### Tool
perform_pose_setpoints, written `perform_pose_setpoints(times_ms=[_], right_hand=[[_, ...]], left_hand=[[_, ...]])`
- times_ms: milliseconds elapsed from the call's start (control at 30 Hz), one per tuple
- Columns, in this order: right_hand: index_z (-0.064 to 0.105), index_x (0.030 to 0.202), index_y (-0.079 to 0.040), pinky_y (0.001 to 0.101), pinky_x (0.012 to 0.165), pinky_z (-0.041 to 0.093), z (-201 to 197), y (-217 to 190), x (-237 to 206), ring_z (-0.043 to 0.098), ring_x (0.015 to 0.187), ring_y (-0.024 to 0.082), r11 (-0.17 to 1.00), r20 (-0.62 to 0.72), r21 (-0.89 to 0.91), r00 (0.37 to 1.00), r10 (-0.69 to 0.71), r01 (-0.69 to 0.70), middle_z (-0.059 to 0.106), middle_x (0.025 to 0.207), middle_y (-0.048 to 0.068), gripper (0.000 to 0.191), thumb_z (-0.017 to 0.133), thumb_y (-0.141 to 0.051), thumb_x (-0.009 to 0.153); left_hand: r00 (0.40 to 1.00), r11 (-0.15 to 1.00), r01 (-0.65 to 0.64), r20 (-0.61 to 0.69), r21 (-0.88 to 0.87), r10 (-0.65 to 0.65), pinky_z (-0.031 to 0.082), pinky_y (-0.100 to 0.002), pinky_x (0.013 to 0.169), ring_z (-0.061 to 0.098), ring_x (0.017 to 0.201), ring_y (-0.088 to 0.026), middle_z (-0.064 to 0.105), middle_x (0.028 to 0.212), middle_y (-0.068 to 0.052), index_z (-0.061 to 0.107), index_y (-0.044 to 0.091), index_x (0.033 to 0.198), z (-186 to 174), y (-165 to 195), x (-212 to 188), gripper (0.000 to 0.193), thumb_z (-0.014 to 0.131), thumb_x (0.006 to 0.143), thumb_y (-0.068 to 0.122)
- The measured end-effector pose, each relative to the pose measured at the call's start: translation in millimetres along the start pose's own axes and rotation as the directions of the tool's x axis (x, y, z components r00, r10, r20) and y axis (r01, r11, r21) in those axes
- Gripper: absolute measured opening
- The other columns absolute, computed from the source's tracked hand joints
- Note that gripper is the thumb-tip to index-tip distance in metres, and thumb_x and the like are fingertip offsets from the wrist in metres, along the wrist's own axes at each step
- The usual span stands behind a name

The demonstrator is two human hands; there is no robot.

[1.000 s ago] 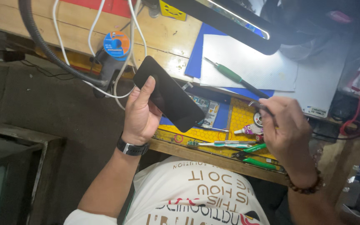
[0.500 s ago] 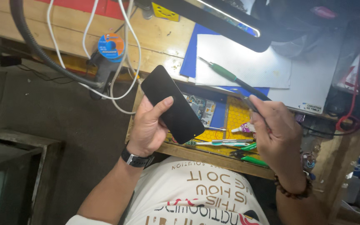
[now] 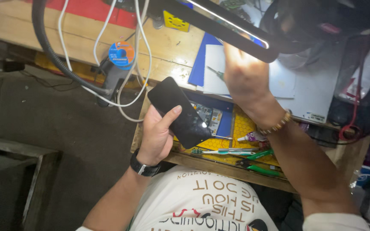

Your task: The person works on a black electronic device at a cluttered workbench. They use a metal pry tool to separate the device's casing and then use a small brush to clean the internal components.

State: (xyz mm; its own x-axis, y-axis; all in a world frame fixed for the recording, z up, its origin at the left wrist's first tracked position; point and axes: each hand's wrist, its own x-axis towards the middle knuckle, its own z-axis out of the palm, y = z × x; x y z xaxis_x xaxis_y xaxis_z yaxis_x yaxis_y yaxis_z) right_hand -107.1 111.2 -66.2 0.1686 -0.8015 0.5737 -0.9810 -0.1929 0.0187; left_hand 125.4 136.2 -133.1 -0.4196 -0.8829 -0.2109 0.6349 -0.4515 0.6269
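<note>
Left hand [image 3: 157, 134] clamped on black phone [image 3: 180, 112], long axis slanting up-left, held off the bench's near edge. Farther: right hand [image 3: 246, 79] reaching over white sheet [image 3: 279, 79], closed on green-handled tool [image 3: 216, 73]; grip partly hidden.

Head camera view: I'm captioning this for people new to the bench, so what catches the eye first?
The black phone, held slanted in the left hand over the bench's near edge, draws the eye first. Next comes the right hand, reaching up under the long dark lamp bar with a green-handled tool beside it. Below them, a yellow mat carries green-handled tools.
</note>
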Motion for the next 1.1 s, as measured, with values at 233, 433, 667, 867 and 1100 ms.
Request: perform_pose_setpoints(times_ms=[233,433,667,867,1100], right_hand=[[0.070,0.120,-0.005,0.0413,0.081,0.058,34,7,17,0.070,0.093,0.029,0.995,0.046,-0.011,0.994,0.100,-0.100,0.069,0.105,0.012,0.030,0.063,-0.004,0.091],[0.066,0.116,-0.004,0.0379,0.074,0.057,27,4,21,0.069,0.093,0.024,0.988,-0.068,-0.147,0.997,0.040,-0.049,0.068,0.109,0.010,0.028,0.066,-0.010,0.089],[0.065,0.122,-0.004,0.0383,0.078,0.057,21,-1,26,0.068,0.100,0.024,0.990,-0.055,-0.131,0.997,0.046,-0.053,0.068,0.110,0.008,0.034,0.065,-0.013,0.089],[0.065,0.124,-0.001,0.0383,0.084,0.057,10,-3,4,0.068,0.103,0.027,0.991,-0.083,-0.134,0.997,-0.005,-0.006,0.067,0.116,0.013,0.037,0.064,-0.008,0.087],[0.068,0.116,-0.003,0.0355,0.080,0.055,-51,-36,-43,0.069,0.090,0.028,0.840,-0.003,0.432,0.931,0.364,-0.327,0.068,0.103,0.013,0.018,0.073,0.000,0.100]], left_hand=[[0.999,0.998,0.001,0.046,0.064,-0.004,0.049,-0.035,0.106,0.060,0.120,-0.018,0.059,0.130,-0.009,0.046,-0.001,0.143,7,8,-7,0.048,0.059,0.097,-0.007],[1.000,0.993,0.007,0.029,0.119,-0.010,0.047,-0.034,0.109,0.058,0.125,-0.018,0.058,0.138,-0.010,0.042,0.000,0.149,22,9,-4,0.057,0.055,0.095,-0.008],[0.998,0.992,-0.033,0.048,0.121,0.027,0.049,-0.035,0.109,0.058,0.126,-0.019,0.058,0.139,-0.011,0.041,0.000,0.149,26,10,4,0.056,0.056,0.096,-0.008],[0.997,0.993,-0.068,0.047,0.092,0.064,0.049,-0.036,0.109,0.059,0.125,-0.020,0.058,0.137,-0.011,0.044,0.000,0.147,24,2,12,0.052,0.058,0.097,-0.009],[0.994,0.994,-0.108,0.038,0.025,0.107,0.050,-0.036,0.108,0.059,0.124,-0.020,0.058,0.134,-0.011,0.046,-0.001,0.141,9,-6,26,0.048,0.061,0.097,-0.010]])
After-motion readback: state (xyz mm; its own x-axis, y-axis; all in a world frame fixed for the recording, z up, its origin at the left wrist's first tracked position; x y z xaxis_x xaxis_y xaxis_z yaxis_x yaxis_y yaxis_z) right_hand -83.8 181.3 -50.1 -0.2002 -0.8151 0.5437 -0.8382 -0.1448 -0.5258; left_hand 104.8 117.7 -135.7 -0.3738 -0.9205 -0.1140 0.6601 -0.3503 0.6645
